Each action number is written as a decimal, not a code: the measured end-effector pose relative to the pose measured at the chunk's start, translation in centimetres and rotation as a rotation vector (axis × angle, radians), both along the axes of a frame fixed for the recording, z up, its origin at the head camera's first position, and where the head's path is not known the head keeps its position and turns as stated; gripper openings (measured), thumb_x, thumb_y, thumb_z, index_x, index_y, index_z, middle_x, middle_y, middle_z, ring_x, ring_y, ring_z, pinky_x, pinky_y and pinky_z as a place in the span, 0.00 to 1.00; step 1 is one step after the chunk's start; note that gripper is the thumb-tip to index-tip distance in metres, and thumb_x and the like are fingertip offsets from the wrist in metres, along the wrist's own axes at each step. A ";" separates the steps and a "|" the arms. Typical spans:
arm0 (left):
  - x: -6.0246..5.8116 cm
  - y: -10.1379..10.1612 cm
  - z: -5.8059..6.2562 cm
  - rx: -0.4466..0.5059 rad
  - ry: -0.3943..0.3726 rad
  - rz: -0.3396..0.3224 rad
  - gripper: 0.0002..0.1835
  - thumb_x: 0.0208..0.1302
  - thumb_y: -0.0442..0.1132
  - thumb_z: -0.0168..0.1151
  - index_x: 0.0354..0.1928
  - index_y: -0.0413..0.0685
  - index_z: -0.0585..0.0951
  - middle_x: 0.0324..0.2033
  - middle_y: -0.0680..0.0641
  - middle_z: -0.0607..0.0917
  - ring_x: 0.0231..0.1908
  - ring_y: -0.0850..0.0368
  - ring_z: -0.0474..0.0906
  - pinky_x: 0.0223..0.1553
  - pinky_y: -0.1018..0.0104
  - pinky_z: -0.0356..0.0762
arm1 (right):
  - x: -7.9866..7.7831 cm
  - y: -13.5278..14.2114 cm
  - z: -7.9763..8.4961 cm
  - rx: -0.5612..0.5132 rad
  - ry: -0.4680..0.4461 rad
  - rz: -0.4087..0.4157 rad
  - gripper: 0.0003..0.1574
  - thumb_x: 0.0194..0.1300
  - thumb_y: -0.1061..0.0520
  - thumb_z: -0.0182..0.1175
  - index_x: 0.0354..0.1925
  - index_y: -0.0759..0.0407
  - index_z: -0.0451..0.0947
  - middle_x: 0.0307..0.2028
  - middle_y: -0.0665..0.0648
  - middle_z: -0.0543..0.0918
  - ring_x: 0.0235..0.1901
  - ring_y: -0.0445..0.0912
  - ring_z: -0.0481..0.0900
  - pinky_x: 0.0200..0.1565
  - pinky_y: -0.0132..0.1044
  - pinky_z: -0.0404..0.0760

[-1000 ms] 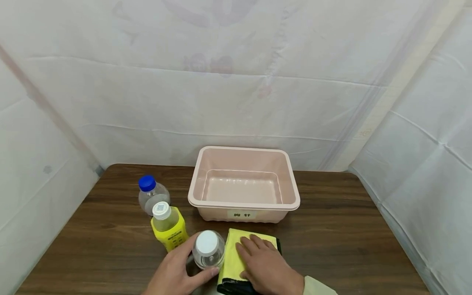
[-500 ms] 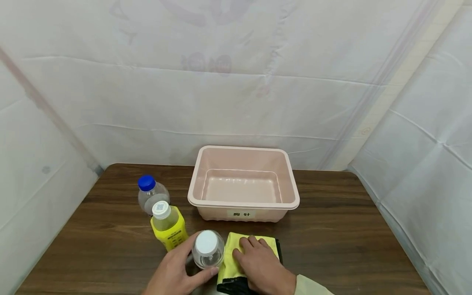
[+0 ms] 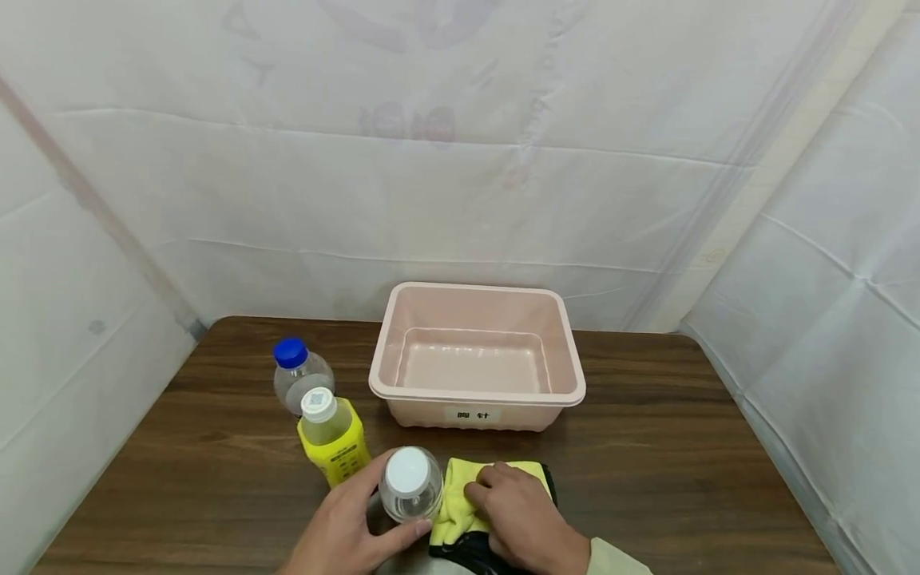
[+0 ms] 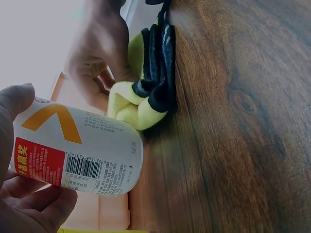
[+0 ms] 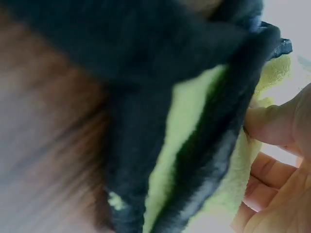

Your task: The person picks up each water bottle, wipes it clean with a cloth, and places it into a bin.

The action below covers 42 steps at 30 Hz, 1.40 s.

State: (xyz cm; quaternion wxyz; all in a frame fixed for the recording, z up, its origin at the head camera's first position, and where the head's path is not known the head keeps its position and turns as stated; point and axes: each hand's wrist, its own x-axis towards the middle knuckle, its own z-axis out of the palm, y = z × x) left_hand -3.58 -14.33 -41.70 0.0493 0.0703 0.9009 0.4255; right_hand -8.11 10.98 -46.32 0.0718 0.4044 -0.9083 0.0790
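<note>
A clear bottle with a white cap (image 3: 411, 481) is in my left hand (image 3: 341, 523), whose thumb and fingers grip its sides. The left wrist view shows its white label (image 4: 92, 150), with an orange mark, a red patch and a barcode; whether its base touches the table cannot be told. Just right of it lies a folded yellow cloth with black edging (image 3: 454, 507). My right hand (image 3: 528, 519) bunches this cloth between thumb and curled fingers. In the right wrist view the cloth's black border (image 5: 141, 121) fills much of the frame, partly blurred.
Behind the hands stands a pink plastic bin (image 3: 477, 397) with a label on its front. To the left are a yellow-wrapped bottle (image 3: 336, 447) and a blue-capped clear bottle (image 3: 303, 374). White sheeting (image 3: 460, 200) walls in the brown wooden table (image 3: 683, 455).
My right hand has gone from lying flat on the cloth to curled fingers gripping it, and the cloth has bunched up and its far edge drawn nearer. The left hand keeps hold of the bottle.
</note>
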 end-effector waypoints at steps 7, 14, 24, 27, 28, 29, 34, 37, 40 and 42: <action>0.2 0.1 -0.1 -0.001 -0.003 0.031 0.43 0.52 0.68 0.77 0.67 0.63 0.73 0.58 0.57 0.85 0.55 0.61 0.83 0.56 0.59 0.84 | 0.3 1.5 0.3 -0.077 -0.008 -0.047 0.17 0.52 0.65 0.71 0.37 0.45 0.83 0.34 0.44 0.80 0.35 0.37 0.77 0.35 0.32 0.80; 0.0 0.6 0.1 0.008 0.023 0.005 0.42 0.53 0.68 0.76 0.67 0.61 0.73 0.57 0.57 0.85 0.55 0.61 0.82 0.56 0.57 0.84 | 0.5 2.8 1.1 -0.171 0.055 -0.064 0.15 0.55 0.64 0.72 0.37 0.45 0.84 0.33 0.44 0.81 0.35 0.37 0.78 0.32 0.32 0.80; -0.4 1.2 0.0 0.022 0.033 -0.026 0.42 0.55 0.67 0.76 0.67 0.59 0.73 0.57 0.56 0.86 0.55 0.60 0.83 0.56 0.58 0.84 | 0.5 4.4 2.7 -0.246 0.102 -0.077 0.18 0.55 0.64 0.76 0.40 0.44 0.85 0.40 0.42 0.85 0.40 0.36 0.82 0.39 0.32 0.85; -0.7 1.6 0.0 0.033 0.019 -0.031 0.43 0.54 0.69 0.75 0.68 0.58 0.73 0.58 0.55 0.85 0.56 0.59 0.83 0.57 0.56 0.84 | 0.5 4.8 2.8 -0.291 0.124 -0.088 0.20 0.52 0.65 0.76 0.40 0.44 0.85 0.40 0.40 0.85 0.40 0.34 0.81 0.39 0.29 0.84; -0.8 1.7 0.0 0.040 0.013 -0.035 0.44 0.55 0.69 0.74 0.68 0.58 0.73 0.58 0.55 0.85 0.56 0.58 0.82 0.57 0.56 0.84 | 0.5 5.0 2.8 -0.308 0.124 -0.091 0.21 0.52 0.65 0.76 0.40 0.43 0.85 0.40 0.40 0.85 0.40 0.33 0.81 0.38 0.28 0.83; -0.9 1.9 0.0 0.045 0.009 -0.038 0.44 0.55 0.69 0.74 0.68 0.57 0.72 0.59 0.54 0.85 0.56 0.58 0.82 0.57 0.55 0.84 | 0.6 5.1 2.8 -0.323 0.124 -0.092 0.21 0.53 0.65 0.76 0.40 0.43 0.85 0.40 0.40 0.85 0.40 0.33 0.81 0.38 0.27 0.82; -1.1 2.3 -0.3 0.053 0.031 -0.067 0.44 0.56 0.69 0.73 0.69 0.57 0.72 0.58 0.55 0.85 0.56 0.59 0.83 0.57 0.56 0.84 | 0.7 5.7 2.7 -0.403 0.103 -0.091 0.23 0.51 0.67 0.77 0.41 0.45 0.85 0.41 0.41 0.85 0.39 0.35 0.81 0.38 0.28 0.83; -1.2 2.5 -0.4 0.046 0.051 -0.073 0.43 0.57 0.69 0.73 0.68 0.57 0.72 0.57 0.56 0.85 0.55 0.61 0.83 0.56 0.56 0.84 | 0.7 5.8 2.8 -0.453 0.085 -0.086 0.24 0.50 0.68 0.77 0.42 0.45 0.85 0.42 0.41 0.85 0.39 0.35 0.82 0.39 0.28 0.83; -1.3 2.7 -0.5 0.044 0.067 -0.076 0.42 0.57 0.69 0.73 0.68 0.58 0.72 0.57 0.57 0.85 0.54 0.63 0.82 0.56 0.56 0.85 | 0.7 5.9 2.8 -0.502 0.065 -0.079 0.25 0.51 0.68 0.76 0.42 0.44 0.85 0.42 0.40 0.85 0.39 0.34 0.81 0.40 0.24 0.81; -1.3 2.8 -0.5 0.046 0.077 -0.087 0.41 0.58 0.68 0.73 0.68 0.58 0.72 0.56 0.58 0.85 0.54 0.64 0.82 0.56 0.57 0.85 | 0.8 5.9 2.9 -0.537 0.060 -0.075 0.25 0.51 0.69 0.76 0.42 0.43 0.84 0.42 0.39 0.84 0.38 0.33 0.80 0.41 0.22 0.79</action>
